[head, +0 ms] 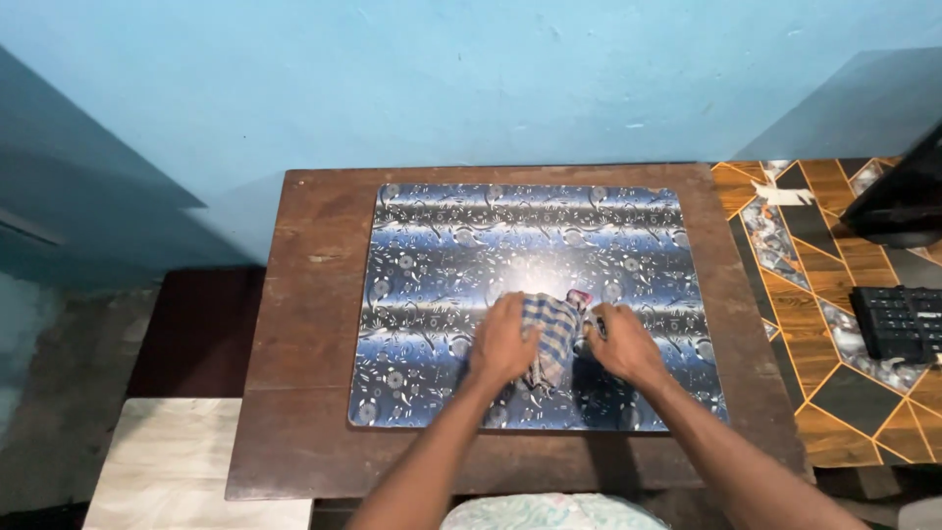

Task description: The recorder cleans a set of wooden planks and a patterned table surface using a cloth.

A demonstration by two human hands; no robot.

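Forearms enter from the bottom edge, both reaching forward over a dark brown wooden table point(304, 393). Left hand point(502, 344) lies palm-down on a small checked blue-and-tan cloth point(554, 339), fingers curled over its left side and pressing it flat. Right hand point(624, 345) sits just beside the cloth's right edge, fingers bent and closed on that edge; exact pinch is partly hidden by the knuckles. Cloth is bunched and folded between the two hands, resting on a shiny blue-and-silver patterned rectangular mat point(442, 255) that covers most of the tabletop; its position is in the mat's near half, slightly right of centre. A small pink-red spot point(579, 295) shows at the cloth's far right corner, too small to identify. Right of the table, a surface with an orange, black and white geometric pattern point(814, 324) carries a black keyboard point(898, 322) and, farther back, a dark object point(898, 201) cut off by the picture edge. Beyond everything, a light blue painted wall point(442, 79).
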